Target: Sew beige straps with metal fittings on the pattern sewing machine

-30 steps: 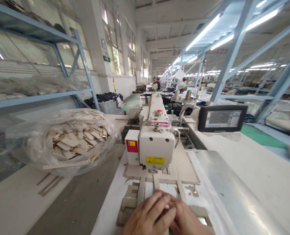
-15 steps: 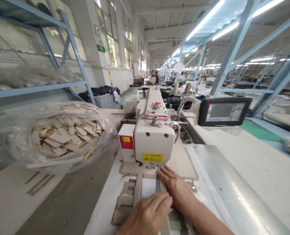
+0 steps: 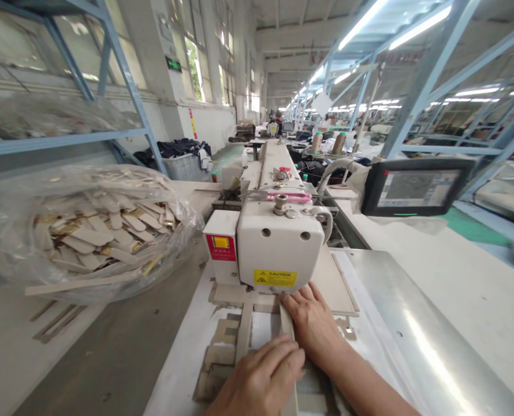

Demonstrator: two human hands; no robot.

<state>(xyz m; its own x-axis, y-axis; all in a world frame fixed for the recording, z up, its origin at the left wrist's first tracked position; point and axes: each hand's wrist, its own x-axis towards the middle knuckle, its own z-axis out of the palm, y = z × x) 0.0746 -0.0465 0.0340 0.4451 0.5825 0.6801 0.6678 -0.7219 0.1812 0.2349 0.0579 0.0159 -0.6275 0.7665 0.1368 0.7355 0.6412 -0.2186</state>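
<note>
A beige strip point(image 3: 286, 320) lies lengthwise in front of the white sewing machine head point(image 3: 278, 248). My left hand point(image 3: 263, 375) is closed around the near part of this strip, its fingers pressed together. Farther up, my right hand point(image 3: 311, 318) rests at the strip's right side, fingers spread and reaching under the machine head's lower edge; its fingertips touch the strip's far end. Beneath both hands is a beige template point(image 3: 226, 355) with cut-out slots, on a white sheet point(image 3: 179, 358).
At the left is a clear plastic bag point(image 3: 179, 254) of beige tabs with gold-coloured parts. A black-framed screen point(image 3: 417, 188) stands at the right, beyond a shiny metal plate point(image 3: 382, 289). Thread cones point(image 3: 339, 143) stand behind the machine, and a blue shelf point(image 3: 66, 144) is at the upper left.
The view has shifted and come slightly nearer the machine. My right hand's fingers have spread apart, while my left hand stays on the near part of the strip.
</note>
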